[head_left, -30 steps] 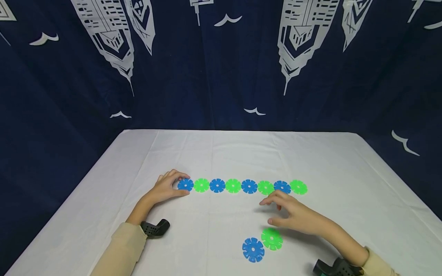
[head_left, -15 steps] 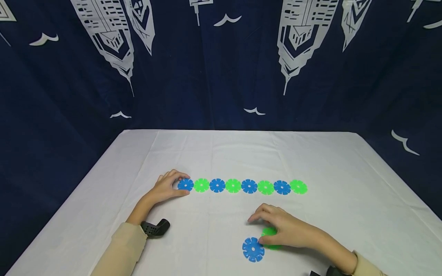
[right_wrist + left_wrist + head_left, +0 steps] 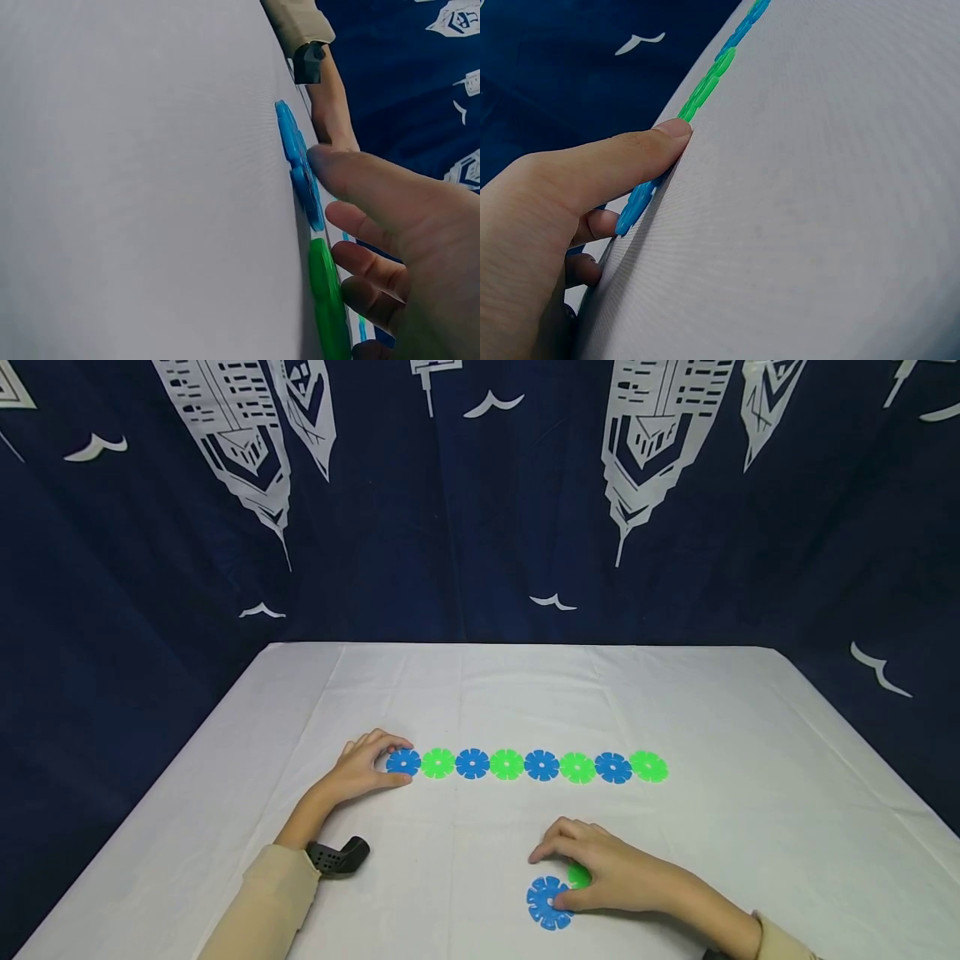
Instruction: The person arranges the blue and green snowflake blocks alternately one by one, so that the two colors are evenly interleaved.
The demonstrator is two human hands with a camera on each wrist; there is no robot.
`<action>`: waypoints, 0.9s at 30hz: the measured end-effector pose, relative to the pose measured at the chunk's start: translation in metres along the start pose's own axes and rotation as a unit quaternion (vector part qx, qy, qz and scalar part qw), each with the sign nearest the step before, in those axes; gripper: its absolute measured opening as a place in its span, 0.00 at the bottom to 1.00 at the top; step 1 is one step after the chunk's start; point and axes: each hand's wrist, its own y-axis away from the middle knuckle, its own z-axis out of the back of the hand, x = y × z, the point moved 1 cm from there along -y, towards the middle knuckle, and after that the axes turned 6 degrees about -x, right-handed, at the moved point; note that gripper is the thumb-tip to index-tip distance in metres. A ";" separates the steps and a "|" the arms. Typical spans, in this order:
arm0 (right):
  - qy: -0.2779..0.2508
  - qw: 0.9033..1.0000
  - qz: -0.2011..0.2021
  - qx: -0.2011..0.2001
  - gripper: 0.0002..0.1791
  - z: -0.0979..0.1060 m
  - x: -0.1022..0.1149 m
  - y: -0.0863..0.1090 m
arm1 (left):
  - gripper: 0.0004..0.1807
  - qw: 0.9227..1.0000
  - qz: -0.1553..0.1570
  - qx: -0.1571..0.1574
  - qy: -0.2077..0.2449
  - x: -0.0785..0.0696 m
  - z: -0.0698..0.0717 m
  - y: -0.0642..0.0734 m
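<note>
In the head view, notched plastic discs, blue and green by turns, lie in a straight row on the white table. My left hand [image 3: 363,768] holds the leftmost blue disc [image 3: 403,762] by its edges, thumb on the near side and fingers on the far side. Closer to me lie a loose blue disc [image 3: 543,912] and a green disc [image 3: 578,876], side by side. Over them is my right hand [image 3: 618,870], fingers spread and bent, its thumb tip right at the blue disc. The hand hides much of the green disc. Nothing sits between its thumb and fingers.
The row runs right from the left hand to a green disc [image 3: 648,767] at its end. White cloth covers the table [image 3: 450,693]. A dark blue curtain [image 3: 450,543] with white prints hangs behind it. Both wrists wear black camera mounts.
My right hand has come down and toward me from beside the row to the two loose discs, its thumb now over the blue one. The left hand has stayed put.
</note>
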 end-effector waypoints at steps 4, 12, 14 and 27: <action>0.005 1.000 0.007 0.000 0.20 -0.001 0.001 0.000 | 0.26 1.000 -0.002 0.000 -0.001 0.000 0.000 0.000; -0.012 1.000 0.014 0.008 0.14 -0.001 0.003 0.000 | 0.26 1.000 -0.002 0.000 -0.001 0.001 -0.001 0.000; -0.020 1.000 0.007 0.011 0.15 -0.001 0.004 0.000 | 0.26 1.000 -0.004 -0.001 -0.001 0.001 -0.001 0.000; -0.158 0.986 0.001 0.049 0.13 0.003 0.005 -0.002 | 0.26 1.000 -0.008 -0.001 -0.001 0.002 0.000 0.000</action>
